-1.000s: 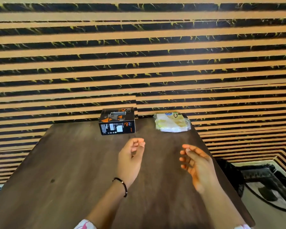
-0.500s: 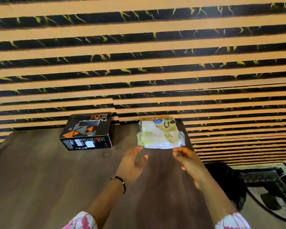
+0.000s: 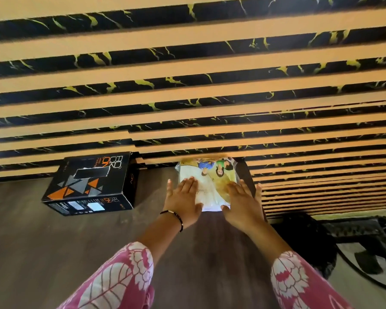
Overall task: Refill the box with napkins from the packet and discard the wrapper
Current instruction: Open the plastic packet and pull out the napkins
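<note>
On table (image 3: 54,253): left hand (image 3: 183,198), right hand (image 3: 241,204) flat on packet (image 3: 210,181).

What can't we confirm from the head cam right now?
- Napkin packet: sealed or open unknown; left hand and right hand lie flat over its near half.
- Grip: fingers look spread on top; whether any curl around the edges is hidden.
- Black box: inside not visible through the dark top slot; small print unreadable.
- No bin for the wrapper in frame.
</note>
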